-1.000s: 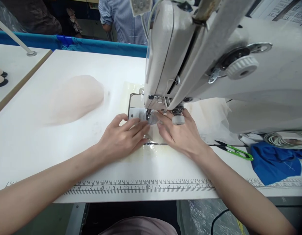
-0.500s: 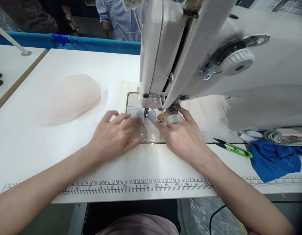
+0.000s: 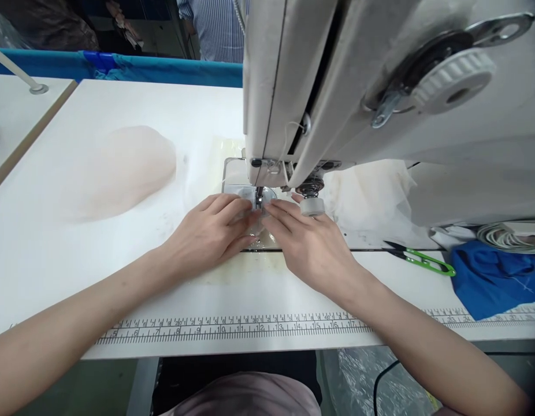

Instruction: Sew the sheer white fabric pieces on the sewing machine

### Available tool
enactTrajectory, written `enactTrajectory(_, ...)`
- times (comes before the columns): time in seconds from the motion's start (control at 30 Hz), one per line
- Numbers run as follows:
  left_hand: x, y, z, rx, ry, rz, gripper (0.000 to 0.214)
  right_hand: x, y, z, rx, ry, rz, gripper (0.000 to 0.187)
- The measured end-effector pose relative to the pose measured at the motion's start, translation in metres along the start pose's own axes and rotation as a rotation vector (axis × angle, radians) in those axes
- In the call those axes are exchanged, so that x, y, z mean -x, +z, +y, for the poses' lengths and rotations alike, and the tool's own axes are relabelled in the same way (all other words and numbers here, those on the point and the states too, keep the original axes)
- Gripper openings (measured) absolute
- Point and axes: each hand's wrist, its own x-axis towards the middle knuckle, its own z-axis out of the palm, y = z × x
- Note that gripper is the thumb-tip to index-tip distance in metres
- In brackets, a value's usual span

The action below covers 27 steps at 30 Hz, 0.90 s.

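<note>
A white sewing machine (image 3: 289, 86) stands over the table, its presser foot (image 3: 259, 197) lowered near the needle plate. My left hand (image 3: 211, 228) is at the left of the foot, fingers bent and thumb drawn close to them. Close to the right of the foot is my right hand (image 3: 311, 237), its fingers together and reaching toward the foot. Between the fingertips lies a thin, sheer piece of fabric (image 3: 256, 222), mostly covered by the hands. It is hard to see against the shiny plate.
Pale peach sheer fabric (image 3: 133, 167) lies at the left; more sheer fabric (image 3: 371, 193) sits right of the needle. Green thread snips (image 3: 423, 260) rest beside a blue cloth (image 3: 493, 277). A printed ruler (image 3: 259, 329) runs along the front edge. Other people are beyond the blue cloth-covered edge (image 3: 172, 70).
My right hand has come down and left, its fingers now closer to the presser foot. My left hand's fingers have settled beside the foot. The view has shifted slightly.
</note>
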Motion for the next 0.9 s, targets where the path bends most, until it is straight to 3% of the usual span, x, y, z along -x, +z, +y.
enactTrajectory(0.37,0.0027,-0.001,0.0081,-0.134,-0.007,-0.042,0.047,-0.0014,0.005,0.0027,0.049,0.003,-0.021,0.037)
enactTrajectory(0.9,0.0033,0.0027,0.0086,-0.103,-0.04,-0.011,0.046,-0.0021,0.0089,0.0055,0.096,-0.012,0.022,0.037)
